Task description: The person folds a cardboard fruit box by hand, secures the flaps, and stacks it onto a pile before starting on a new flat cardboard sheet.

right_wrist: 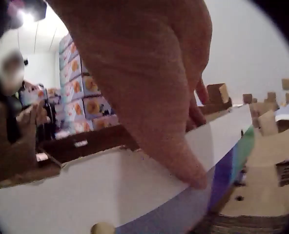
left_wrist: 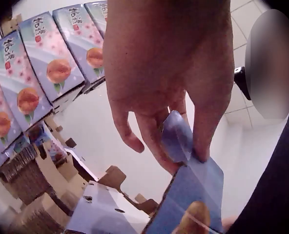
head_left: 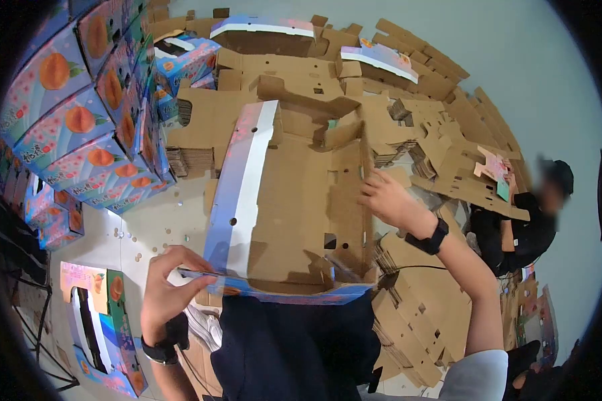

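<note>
A partly folded cardboard box [head_left: 301,194], brown inside with a blue, pink and white printed side, lies open in front of the person. At its near left corner the left hand [head_left: 170,281] pinches a blue printed flap [left_wrist: 191,190] between thumb and fingers. On the far side of the box from it, the right hand [head_left: 394,200] holds the right wall's top edge, thumb on the white and purple printed outer face [right_wrist: 178,209], fingers over the inner side.
Printed boxes [head_left: 80,120] are stacked high at the left. A finished box with a handle [head_left: 107,327] stands on the floor at lower left. Flat cardboard piles [head_left: 421,307] lie right and behind. Another person [head_left: 528,220] sits at the right, holding cardboard.
</note>
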Motion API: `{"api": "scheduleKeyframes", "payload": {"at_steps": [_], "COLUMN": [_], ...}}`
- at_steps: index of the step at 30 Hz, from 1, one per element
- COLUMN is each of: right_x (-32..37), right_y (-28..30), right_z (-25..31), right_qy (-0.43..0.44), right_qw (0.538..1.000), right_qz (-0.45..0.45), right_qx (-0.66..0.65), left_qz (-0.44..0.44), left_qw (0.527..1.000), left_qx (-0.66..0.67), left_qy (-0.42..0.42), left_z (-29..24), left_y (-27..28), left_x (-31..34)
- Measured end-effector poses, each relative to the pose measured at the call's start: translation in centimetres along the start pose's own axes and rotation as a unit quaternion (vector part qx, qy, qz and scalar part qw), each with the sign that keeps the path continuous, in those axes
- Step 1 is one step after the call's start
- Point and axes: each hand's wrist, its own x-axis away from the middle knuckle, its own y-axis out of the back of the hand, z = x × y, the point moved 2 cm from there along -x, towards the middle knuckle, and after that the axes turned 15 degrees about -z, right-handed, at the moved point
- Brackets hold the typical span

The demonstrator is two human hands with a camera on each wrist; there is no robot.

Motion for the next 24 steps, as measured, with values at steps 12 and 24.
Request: {"api": "scheduleKeyframes", "payload": {"at_steps": [12, 24], "right_x": [8.6, -1.5], "right_y": [7.5, 25.5], "right_z": [-2.5, -14.1], "right_qy": [-0.039, -0.08], "right_qw": [0.979, 0.874], "right_qz": [-0.186, -0.431], "right_qx": [0.075, 0.208], "left_qz": [-0.196, -0.429], "left_qw": [0.968, 0.886], "left_qx": [-0.155, -0.148], "left_qy": [-0.025, -0.093], "left_z": [-3.2, -0.7], "left_y": [10.8, 4.2], "left_x": [3.1, 0.3]}}
